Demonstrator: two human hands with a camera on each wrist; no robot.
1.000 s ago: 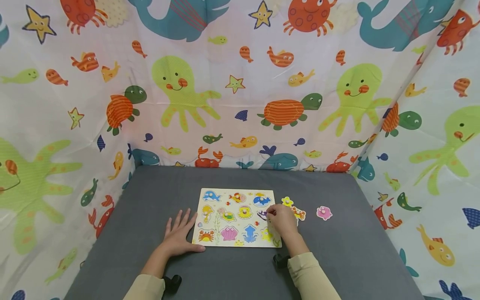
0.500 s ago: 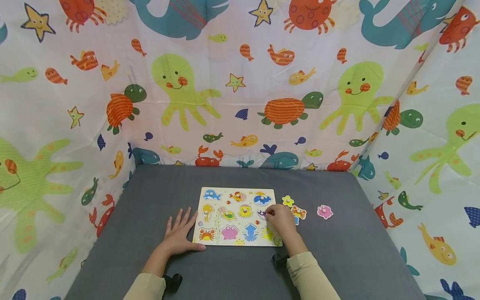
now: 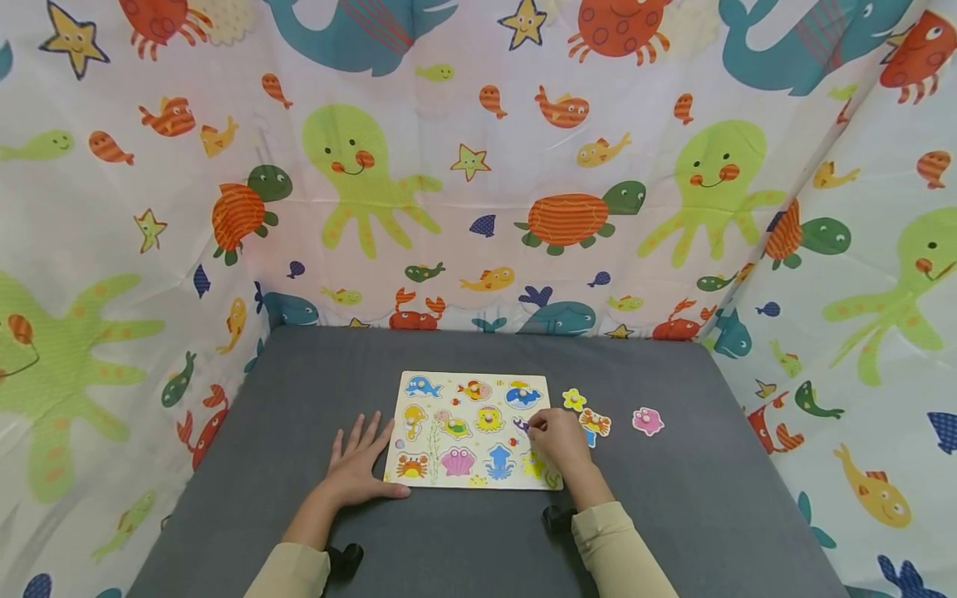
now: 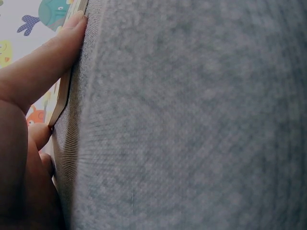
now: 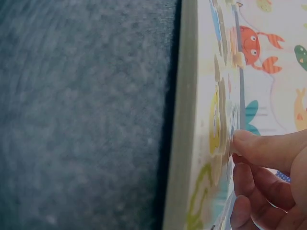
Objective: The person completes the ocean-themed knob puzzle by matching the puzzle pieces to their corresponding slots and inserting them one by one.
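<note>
A pale wooden peg puzzle board [image 3: 449,380] with colourful sea-animal shapes lies on the grey surface. My left hand [image 3: 360,469] lies with fingers spread at the board's left edge, thumb along its front left corner. In the left wrist view the thumb [image 4: 57,48] rests against the board's edge [image 4: 61,98]. My right hand [image 3: 561,440] is over the board's right side, pinching a small purple puzzle piece [image 3: 521,424] at its purple slot. Most of that piece is hidden by the fingers. The right wrist view shows thumb and fingertips [image 5: 244,139] together close over the board.
Right of the board lie a yellow star piece [image 3: 574,400], an orange crab piece [image 3: 595,422] overlapping a blue piece [image 3: 591,438], and a pink fish piece [image 3: 647,421] farther out. A sea-animal printed curtain [image 3: 449,274] rises behind the grey cloth [image 3: 463,540] and at both sides.
The right fingers shift slightly at the purple slot, and the visible part of the purple piece has changed a little. The left hand stays in place.
</note>
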